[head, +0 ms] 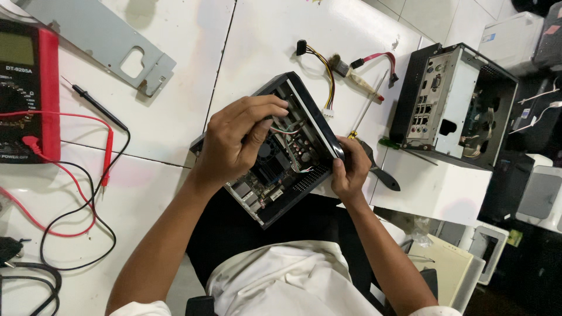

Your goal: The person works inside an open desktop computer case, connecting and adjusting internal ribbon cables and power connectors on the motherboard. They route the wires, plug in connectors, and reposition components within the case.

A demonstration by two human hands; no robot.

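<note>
PC case (293,169) center on table (175,117); multimeter (23,88) far left; 2nd case (453,105) right; cables (328,64) behind.

A multimeter (26,88) lies at the far left edge, black with a red rubber surround. Its screen (16,48), a dull green-grey rectangle, sits in the upper part of the multimeter, above the round dial; it is blank. A small blue-and-white label (489,37) is stuck on the pale grey box (512,40) far to the right of the multimeter, near the top right corner. A little green sticker (514,237) shows lower down on the right, beside grey cases; its detail is too small to tell.
</note>
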